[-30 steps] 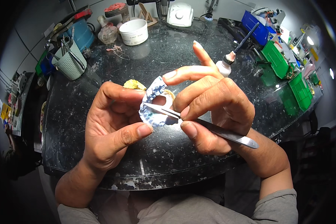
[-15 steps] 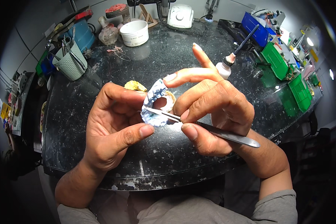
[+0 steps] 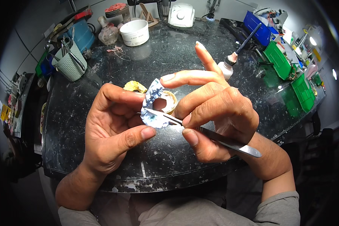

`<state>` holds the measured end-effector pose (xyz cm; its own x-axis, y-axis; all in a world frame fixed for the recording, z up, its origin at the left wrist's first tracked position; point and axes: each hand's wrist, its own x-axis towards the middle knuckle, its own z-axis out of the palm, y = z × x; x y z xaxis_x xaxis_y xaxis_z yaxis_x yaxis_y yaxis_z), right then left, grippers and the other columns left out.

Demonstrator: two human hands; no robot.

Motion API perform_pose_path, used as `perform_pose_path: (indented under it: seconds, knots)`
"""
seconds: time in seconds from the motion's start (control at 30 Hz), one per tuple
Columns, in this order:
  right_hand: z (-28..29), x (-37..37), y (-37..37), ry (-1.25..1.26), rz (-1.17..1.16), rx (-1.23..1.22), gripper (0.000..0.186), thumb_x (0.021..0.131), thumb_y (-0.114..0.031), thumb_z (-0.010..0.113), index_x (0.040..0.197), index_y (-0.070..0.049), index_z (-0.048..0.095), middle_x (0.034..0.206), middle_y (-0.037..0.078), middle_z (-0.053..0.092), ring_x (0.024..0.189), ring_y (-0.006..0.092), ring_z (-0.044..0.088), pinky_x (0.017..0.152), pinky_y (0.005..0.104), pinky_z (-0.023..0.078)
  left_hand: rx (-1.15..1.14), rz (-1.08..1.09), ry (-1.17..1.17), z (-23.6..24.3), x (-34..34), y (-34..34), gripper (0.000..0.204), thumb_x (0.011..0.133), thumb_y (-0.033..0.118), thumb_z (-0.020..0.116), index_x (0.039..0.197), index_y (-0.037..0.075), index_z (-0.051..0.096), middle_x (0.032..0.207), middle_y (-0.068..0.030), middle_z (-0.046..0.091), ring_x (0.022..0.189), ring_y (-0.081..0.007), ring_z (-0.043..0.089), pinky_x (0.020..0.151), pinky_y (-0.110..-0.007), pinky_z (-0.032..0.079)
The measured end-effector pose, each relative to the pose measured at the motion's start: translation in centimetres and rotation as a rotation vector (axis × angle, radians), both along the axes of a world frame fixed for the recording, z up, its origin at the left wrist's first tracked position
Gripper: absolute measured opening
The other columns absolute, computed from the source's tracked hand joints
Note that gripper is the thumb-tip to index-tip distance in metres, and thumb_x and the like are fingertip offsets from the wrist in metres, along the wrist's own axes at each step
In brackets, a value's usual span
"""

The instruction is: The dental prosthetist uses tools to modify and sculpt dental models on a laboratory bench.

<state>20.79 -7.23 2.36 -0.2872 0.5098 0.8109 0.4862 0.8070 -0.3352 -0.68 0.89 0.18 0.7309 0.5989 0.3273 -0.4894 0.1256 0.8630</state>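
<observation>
My left hand is closed, its thumb and index finger gripping the outer side of a light blue, horseshoe-shaped dental model. Its bumpy ridge faces inward. Pinched between thumb and fingers of my right hand is a slim metal scalpel; its pointed blade lies against the model's lower inner edge. My right index fingertip touches the model's top end, and the little finger sticks up. Just behind the model is a small cream-rimmed round cup, partly hidden. A lumpy yellow piece lies beyond my left fingers.
A white bottle stands behind my right hand, with a blue-handled tool by its top. Toward the back are a white tub and a glass flask. A tool cup stands left; green bins line the right.
The scalpel's handle end has dipped slightly, and the model has shifted a little left with a slight tilt. Both hands keep their grips.
</observation>
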Motion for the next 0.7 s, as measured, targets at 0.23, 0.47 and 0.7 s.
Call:
perform_pose_path:
  seconds: [0.23, 0.47, 0.7]
  knots:
    - [0.18, -0.35, -0.32, 0.015, -0.016, -0.039, 0.012, 0.074, -0.004, 0.069, 0.083, -0.008, 0.062, 0.080, 0.005, 0.069, 0.112, 0.0392, 0.066, 0.117, 0.0623, 0.015, 0.039, -0.010, -0.028, -0.15, 0.08, 0.15, 0.045, 0.082, -0.012, 0.069, 0.117, 0.002, 0.045, 0.117, -0.0224, 0.063, 0.113, -0.0245, 0.064, 0.098, -0.037, 0.054]
    - [0.05, -0.34, -0.22, 0.008, -0.019, -0.027, 0.014, 0.074, -0.002, 0.068, 0.085, -0.008, 0.062, 0.080, 0.005, 0.069, 0.113, 0.0382, 0.066, 0.117, 0.0626, 0.015, 0.040, 0.001, -0.026, -0.19, 0.11, 0.13, 0.045, 0.082, -0.013, 0.068, 0.117, 0.002, 0.045, 0.118, -0.0235, 0.063, 0.113, -0.0248, 0.064, 0.098, -0.037, 0.054]
    - [0.14, -0.41, 0.04, 0.003, 0.000, -0.015, 0.016, 0.074, 0.000, 0.067, 0.087, -0.007, 0.061, 0.079, 0.006, 0.070, 0.111, 0.0399, 0.066, 0.115, 0.0663, 0.013, 0.048, 0.002, -0.017, -0.15, 0.05, 0.20, 0.045, 0.082, -0.013, 0.068, 0.117, 0.002, 0.045, 0.118, -0.0240, 0.063, 0.113, -0.0246, 0.064, 0.098, -0.036, 0.054]
